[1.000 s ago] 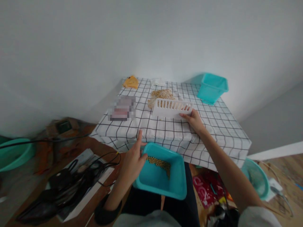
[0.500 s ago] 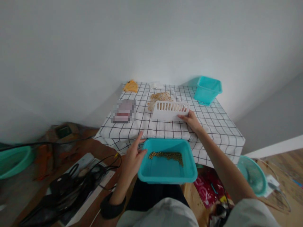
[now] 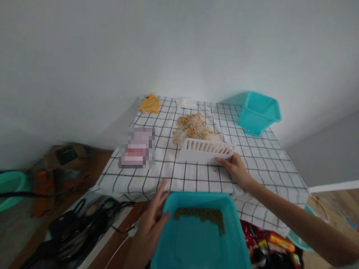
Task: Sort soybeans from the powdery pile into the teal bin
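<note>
My right hand (image 3: pixel 234 170) grips the right end of a white slotted plastic piece (image 3: pixel 206 152), thumb on its near face. The piece stands on edge on the checked cloth, slots along the top. Directly behind it is a loose pile of tan bean-like grains (image 3: pixel 193 127) mixed with pale bits. My left hand (image 3: pixel 150 224) is at the left rim of a teal basin (image 3: pixel 196 246), fingers stretched out and apart, thumb against the rim. Small greenish-brown grains (image 3: pixel 200 214) lie along the basin's far side. The basin's near edge is out of view.
A taller teal bin (image 3: pixel 259 112) stands at the table's back right. An orange cloth (image 3: pixel 150 104) and white crumpled tissue (image 3: pixel 185 102) lie at the back. A blurred pinkish item (image 3: pixel 137 147) is at left. Black cables and bags (image 3: pixel 75 224) clutter the floor at left.
The view has moved closer, and the basin appears lower. My right hand and the white slotted piece sit nearer the table's front, exposing more of the pile. My left hand remains by the basin.
</note>
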`<state>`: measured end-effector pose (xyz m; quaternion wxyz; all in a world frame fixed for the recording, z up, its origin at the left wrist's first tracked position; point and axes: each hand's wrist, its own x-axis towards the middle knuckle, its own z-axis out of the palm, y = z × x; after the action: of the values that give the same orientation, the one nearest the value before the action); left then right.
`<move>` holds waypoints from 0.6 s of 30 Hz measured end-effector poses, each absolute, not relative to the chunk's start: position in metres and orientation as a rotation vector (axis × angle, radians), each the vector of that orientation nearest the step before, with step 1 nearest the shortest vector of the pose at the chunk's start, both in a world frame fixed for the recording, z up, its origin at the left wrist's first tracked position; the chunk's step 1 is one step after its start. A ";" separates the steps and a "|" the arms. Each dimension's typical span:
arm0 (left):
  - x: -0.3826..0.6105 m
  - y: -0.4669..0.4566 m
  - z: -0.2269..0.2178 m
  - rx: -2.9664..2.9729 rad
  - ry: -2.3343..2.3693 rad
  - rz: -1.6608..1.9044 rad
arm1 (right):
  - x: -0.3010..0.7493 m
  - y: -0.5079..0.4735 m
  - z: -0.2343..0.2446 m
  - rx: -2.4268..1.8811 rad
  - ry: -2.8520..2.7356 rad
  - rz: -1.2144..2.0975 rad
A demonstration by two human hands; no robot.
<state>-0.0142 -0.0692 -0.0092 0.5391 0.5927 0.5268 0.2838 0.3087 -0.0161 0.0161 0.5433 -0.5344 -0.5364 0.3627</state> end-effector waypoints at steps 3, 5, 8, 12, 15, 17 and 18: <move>-0.015 -0.074 -0.005 1.366 1.317 0.604 | 0.308 -0.026 0.015 -1.388 -1.229 0.899; -0.014 -0.075 0.005 1.351 1.348 0.570 | 0.307 -0.030 0.017 -1.439 -1.207 0.904; -0.011 -0.074 0.015 1.337 1.359 0.547 | 0.306 -0.031 0.019 -1.480 -1.168 0.927; -0.007 -0.074 0.003 1.402 1.367 0.604 | 0.308 -0.023 0.017 -1.435 -1.166 0.953; -0.002 -0.075 -0.013 1.430 1.414 0.685 | 0.309 -0.018 0.015 -1.349 -1.192 0.926; 0.000 -0.074 -0.020 1.441 1.386 0.745 | 0.309 -0.015 0.015 -1.276 -1.213 0.920; 0.001 -0.072 -0.021 1.452 1.352 0.754 | 0.308 -0.014 0.014 -1.249 -1.207 0.911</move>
<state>0.0007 -0.0722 -0.0214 0.4877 0.5974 0.5559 0.3102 0.3083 -0.0141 0.0145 0.5565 -0.5290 -0.5113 0.3860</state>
